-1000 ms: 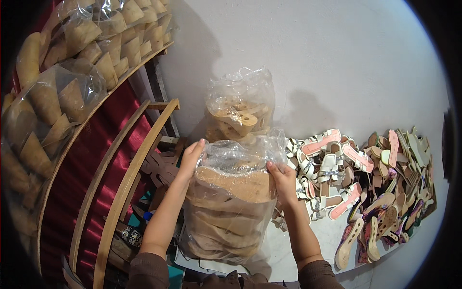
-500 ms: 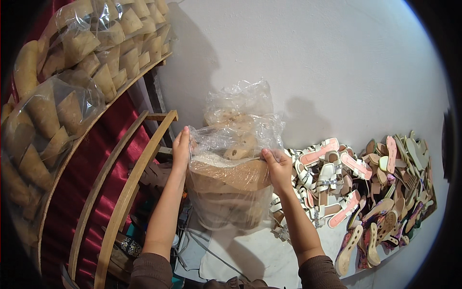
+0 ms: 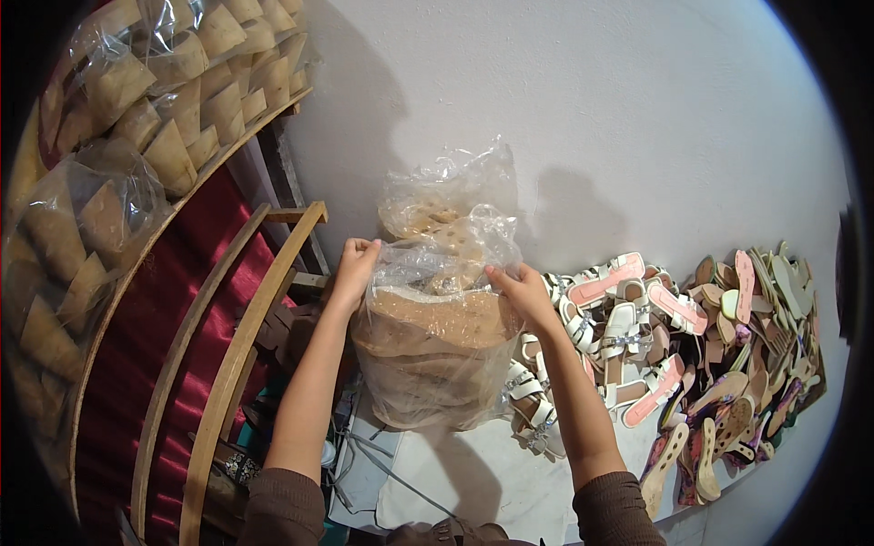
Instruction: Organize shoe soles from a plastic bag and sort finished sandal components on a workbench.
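Two pinching grips: left hand and right hand, each closed on the rim of one clear plastic bag. Bag body: between and below both, neither hand clearly nearer; stacked tan pieces inside, long axis left-to-right. Behind: second bag. Right: white sandals.

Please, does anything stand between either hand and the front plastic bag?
Nothing visible: the left hand holds the front plastic bag at its upper left, the right hand at its upper right. Another bag stands behind it, not between.
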Demonstrator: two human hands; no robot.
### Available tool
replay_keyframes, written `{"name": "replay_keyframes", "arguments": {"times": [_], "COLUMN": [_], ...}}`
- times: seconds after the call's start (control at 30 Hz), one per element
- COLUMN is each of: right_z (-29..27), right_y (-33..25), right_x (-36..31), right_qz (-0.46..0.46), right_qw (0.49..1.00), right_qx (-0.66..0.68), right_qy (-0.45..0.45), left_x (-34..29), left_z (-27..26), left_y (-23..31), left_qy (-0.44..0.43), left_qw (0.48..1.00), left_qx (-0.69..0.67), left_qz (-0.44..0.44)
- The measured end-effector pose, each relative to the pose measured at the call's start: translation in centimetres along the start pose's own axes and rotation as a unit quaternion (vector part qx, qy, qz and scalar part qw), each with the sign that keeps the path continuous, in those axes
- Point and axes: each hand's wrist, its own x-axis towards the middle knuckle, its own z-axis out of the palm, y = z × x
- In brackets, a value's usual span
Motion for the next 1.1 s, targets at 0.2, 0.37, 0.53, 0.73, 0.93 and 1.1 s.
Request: {"name": "replay_keyframes", "arguments": {"times": [0.2, 0.37, 0.53, 0.73, 0.93, 1.1], "right_z": [-1.6, -1.5, -2.2, -2.2, -2.9, -2.9], "right_y": [0.9, 0.3, 1.3, 0.8, -0.6, -1.2], "right_x": [0.7, -0.1, 1.0, 0.8, 0.3, 0.5], "right_qz": [-0.028, -0.116, -0.122, -0.116, -0.103, -0.144], "right_qw": [0.997, 0.992, 0.992, 0.991, 0.993, 0.986], "right_qx": [-0.063, -0.056, -0.032, -0.061, -0.048, -0.086], "right_qy": [0.039, 0.000, 0.007, 0.013, -0.027, -0.021], "left_x": [0.0, -0.1, -0.1, 0.1, 2.1, 4.2], "left_z": [-0.2, -1.0, -1.3, -2.0, -1.8, -2.3], "left_y": [0.7, 0.6, 0.0, -1.0, -3.6, -5.5], "left_qy": [-0.045, -0.065, -0.099, -0.104, -0.137, -0.174], "left_qw": [0.975, 0.962, 0.986, 0.987, 0.959, 0.926], "left_qx": [0.217, 0.263, 0.136, -0.106, -0.209, -0.301], "left_qz": [-0.032, -0.037, 0.013, -0.059, -0.133, -0.144]}}
